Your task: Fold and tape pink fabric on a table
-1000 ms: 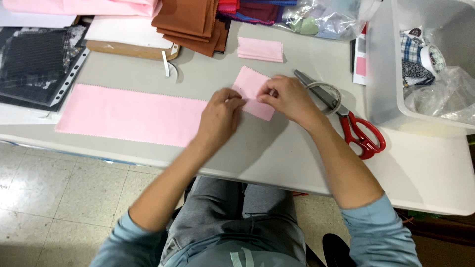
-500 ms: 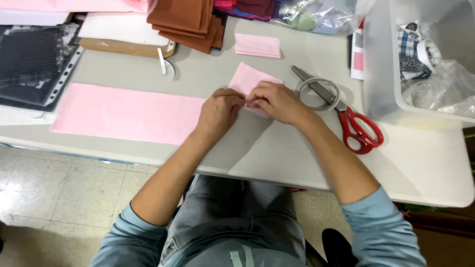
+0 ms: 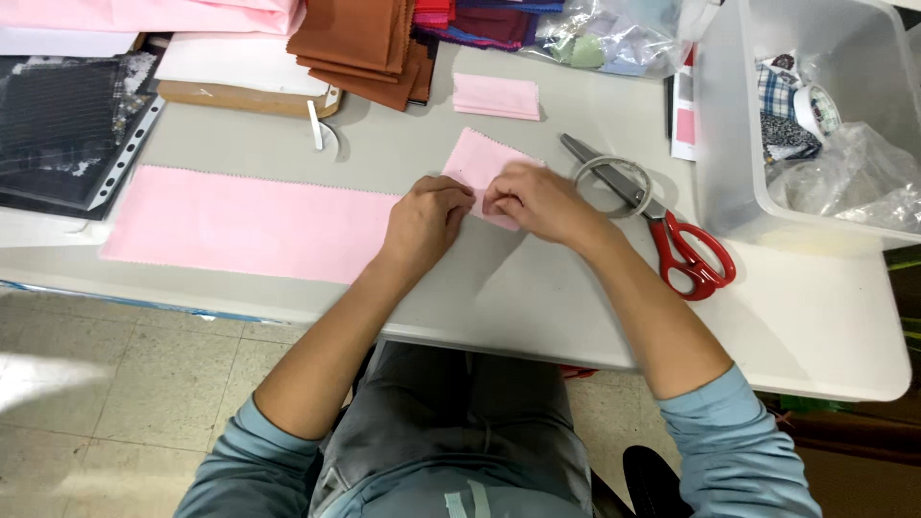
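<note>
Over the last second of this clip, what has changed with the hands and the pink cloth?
Little. Both the left hand and right hand have kept pinching the small pink cloth piece, drawing closer so their fingertips nearly meet at its near edge. The long pink strip, scissors and folded pink piece have not moved on the table.

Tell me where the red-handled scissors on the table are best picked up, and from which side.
Take the scissors by the red handle loops, coming from the table's near edge on the right hand side. They lie flat, handles toward the person and clear of other things; the blades point away, with a clear ring lying over them.
</note>
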